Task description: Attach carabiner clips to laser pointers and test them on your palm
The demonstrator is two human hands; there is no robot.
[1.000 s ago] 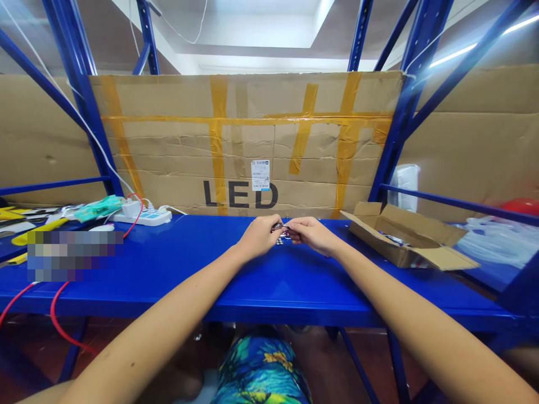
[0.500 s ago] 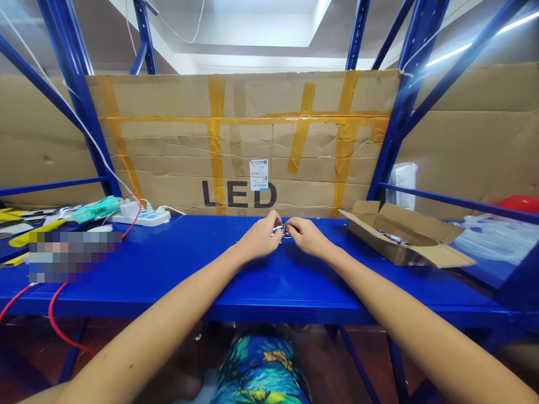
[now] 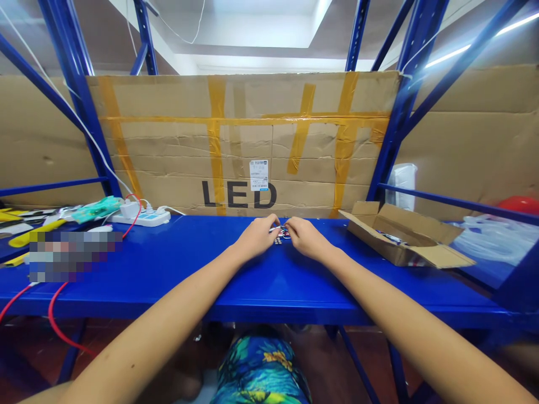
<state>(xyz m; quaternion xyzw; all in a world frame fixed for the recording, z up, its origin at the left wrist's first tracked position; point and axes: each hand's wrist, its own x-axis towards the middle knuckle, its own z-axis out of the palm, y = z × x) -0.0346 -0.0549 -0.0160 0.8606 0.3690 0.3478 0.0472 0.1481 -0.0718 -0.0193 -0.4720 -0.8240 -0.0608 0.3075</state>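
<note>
Both hands meet over the middle of the blue tabletop [image 3: 269, 280], their fingers pinched around one small wired part [image 3: 283, 232]. That part shows white, red and silvery bits and what look like thin wires; it is too small to name more exactly. My left hand [image 3: 256, 237] grips its left side, thumb and forefinger closed. On the opposite side my right hand [image 3: 309, 237] pinches it with curled fingers. Small silvery bits show just below the left fingertips. Fingers hide much of the part.
An open cardboard box [image 3: 391, 255] with small metallic items stands at right, near clear plastic bags [image 3: 497, 238]. At left lie a white power strip [image 3: 145, 217], yellow-handled tools [image 3: 37, 233] and red cables [image 3: 53, 314]. Large cardboard [image 3: 177, 146] backs the table between blue posts.
My left fingers have shifted slightly left and lifted, so more of the small wired part and its silvery bits show. The right hand stays nearly in place.
</note>
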